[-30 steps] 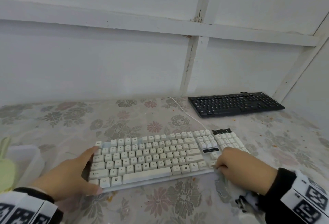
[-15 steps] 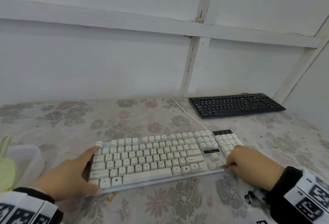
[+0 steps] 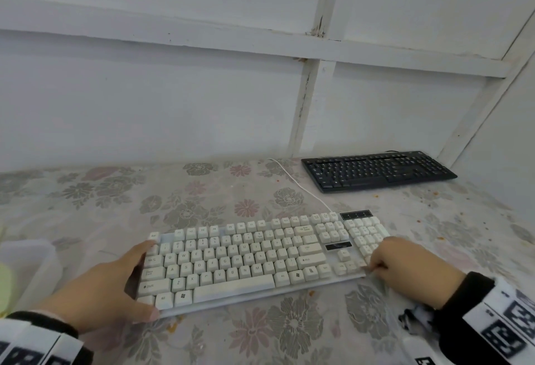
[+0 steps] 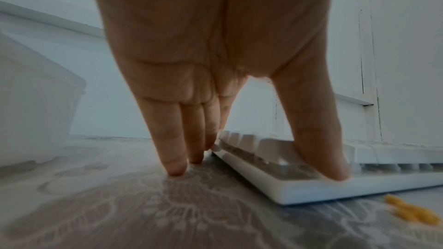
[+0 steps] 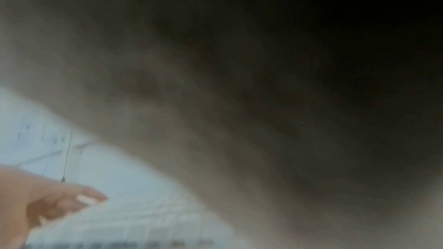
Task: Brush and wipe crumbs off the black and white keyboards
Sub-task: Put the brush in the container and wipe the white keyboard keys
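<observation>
The white keyboard lies in front of me on the flowered tablecloth. My left hand is at its left end: the thumb presses on the front left corner and the straight fingers stand on the cloth beside the left edge. My right hand sits at the front right corner with its fingers curled onto the edge by the number pad; the fingertips are hidden. The black keyboard lies at the back right against the wall. The right wrist view is dark and blurred.
Orange crumbs lie by the white keyboard's front edge and are scattered over the cloth at the right. A clear plastic container stands at the left. The white cable runs back toward the wall.
My right hand has slid to the right along the white keyboard's front edge, from the arrow keys to the right corner. The left hand and both keyboards have stayed put.
</observation>
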